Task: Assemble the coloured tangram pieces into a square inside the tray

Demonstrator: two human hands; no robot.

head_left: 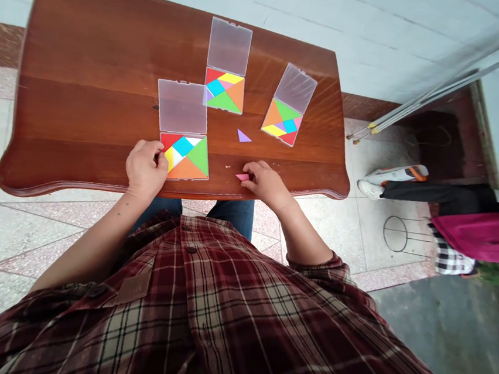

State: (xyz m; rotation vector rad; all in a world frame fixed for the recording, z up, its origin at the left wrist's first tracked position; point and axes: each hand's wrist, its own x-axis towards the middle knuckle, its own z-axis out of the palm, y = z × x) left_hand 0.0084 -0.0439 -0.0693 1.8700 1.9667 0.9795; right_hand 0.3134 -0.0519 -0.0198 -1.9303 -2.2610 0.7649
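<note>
Three open clear cases of coloured tangram pieces lie on a brown wooden table (87, 77). My left hand (146, 168) rests with curled fingers on the left edge of the nearest tangram case (185, 156), touching its red and yellow pieces. My right hand (266, 183) lies near the table's front edge, its fingers pinched on a small pink tangram piece (242, 177). A loose purple triangle (242, 136) lies on the wood between the cases. A second case (224, 90) sits behind the nearest one, and a third case (283, 121) lies tilted to the right.
Each case has its frosted lid (182, 107) folded back. On the tiled floor at the right, another person's leg and white shoe (380, 182) stretch toward the table, beside a wire stand (397, 233). Metal poles (416, 103) lean at the right.
</note>
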